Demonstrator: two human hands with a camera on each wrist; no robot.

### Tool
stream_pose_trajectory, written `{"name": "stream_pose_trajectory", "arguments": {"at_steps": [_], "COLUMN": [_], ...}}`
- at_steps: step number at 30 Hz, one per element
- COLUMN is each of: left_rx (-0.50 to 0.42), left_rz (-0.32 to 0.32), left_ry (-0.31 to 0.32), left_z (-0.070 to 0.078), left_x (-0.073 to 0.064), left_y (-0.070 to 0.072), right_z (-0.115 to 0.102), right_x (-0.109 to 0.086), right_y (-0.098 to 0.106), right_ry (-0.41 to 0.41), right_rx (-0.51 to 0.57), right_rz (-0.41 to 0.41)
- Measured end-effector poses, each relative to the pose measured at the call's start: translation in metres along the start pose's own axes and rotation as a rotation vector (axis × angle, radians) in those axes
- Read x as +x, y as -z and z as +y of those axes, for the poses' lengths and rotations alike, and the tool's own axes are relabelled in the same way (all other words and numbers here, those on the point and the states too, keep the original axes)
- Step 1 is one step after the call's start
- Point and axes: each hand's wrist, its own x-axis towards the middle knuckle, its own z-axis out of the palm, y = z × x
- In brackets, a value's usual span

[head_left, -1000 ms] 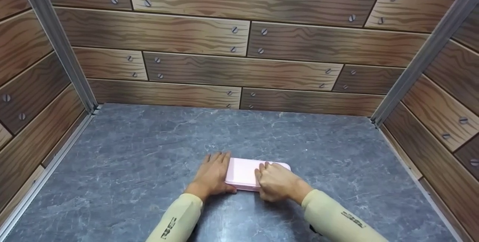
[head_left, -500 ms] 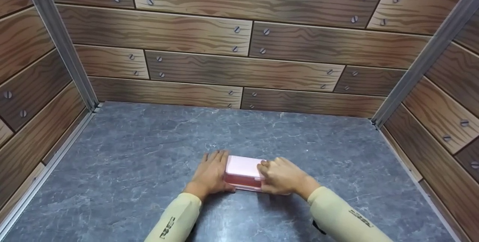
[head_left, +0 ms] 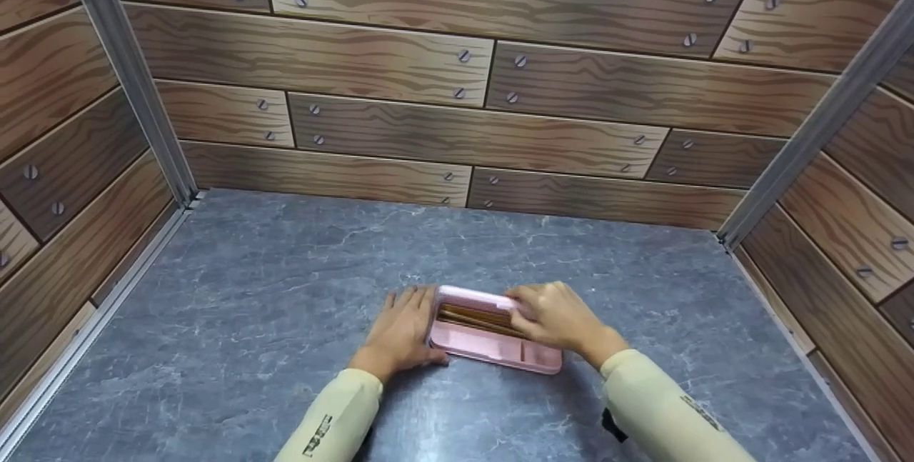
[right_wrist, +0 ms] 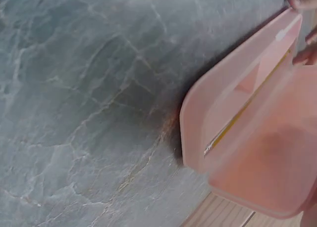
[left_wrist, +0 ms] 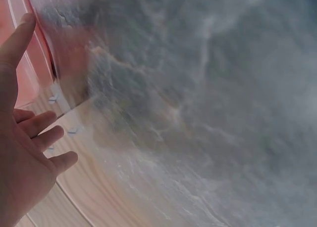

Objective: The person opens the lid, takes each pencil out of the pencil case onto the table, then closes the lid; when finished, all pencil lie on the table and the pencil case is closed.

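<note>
Work area: gray marble-look table (head_left: 214,290), enclosed by wood-print walls (head_left: 400,69) at rear, L & R. Rear table edge is well apart from the pink case (head_left: 475,345); side edges likewise, w/ tabletop extending btwn case & walls. Case sits nr. the center of the table's front half, lid (head_left: 471,295) raised along its far side.

Qty: 1 case, 1 lid, 2 hands, 2 pale sleeves (head_left: 332,405), 2 metal corner posts (head_left: 132,76). Thin yellow-brown sticks (head_left: 464,313) lie lengthwise in the case's rear part; count can't be told. 1 divider (head_left: 522,352) stands crosswise nr. the R end.

L hand (head_left: 400,330): fingers extended, not clenched, against the case's L end; thumb at front corner. R hand (head_left: 560,315): fingers grasping the lid nr. its R end.

View diffs: L wrist view shows the L thumb on the case wall & the other fingers spread apart. R wrist view shows the lid's inner face, 1 yellow stick alongside the hinge side, and a pale tab (right_wrist: 282,35) on the front rim; the R hand is mostly out of frame there. Head view alone shows both hands w/ the full case.
</note>
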Motion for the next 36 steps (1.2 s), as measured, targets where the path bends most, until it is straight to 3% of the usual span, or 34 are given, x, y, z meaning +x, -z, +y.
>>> {"name": "stream_pose_trajectory", "arguments": {"at_steps": [4,9,18,22,26,36], "left_rx": [0.010,0.013,0.001,0.005,0.018,0.000], "left_rz": [-0.001,0.005,-0.005,-0.016,-0.028,-0.035], "left_ry": [-0.002,-0.005,-0.018,-0.018,-0.022,-0.017], "left_z": [0.000,0.001,0.004,0.004,0.005,0.007], "left_x": [0.000,-0.001,0.001,0.001,0.002,0.002], "left_y": [-0.001,-0.003,-0.004,-0.004,-0.003,-0.004], "right_z": [0.005,0.009,0.016,0.018,0.020,0.019], "right_x": [0.001,-0.003,-0.013,-0.020,-0.025,-0.035], "right_y": [-0.001,-0.007,-0.016,-0.015,-0.013,-0.020], "right_ry": [-0.070,-0.120,0.073,0.171,0.216,0.104], "right_rx": [-0.051,-0.177,-0.173,-0.168,-0.171,-0.385], "right_rz": [0.077,0.110,0.353,0.335,0.292,0.223]}}
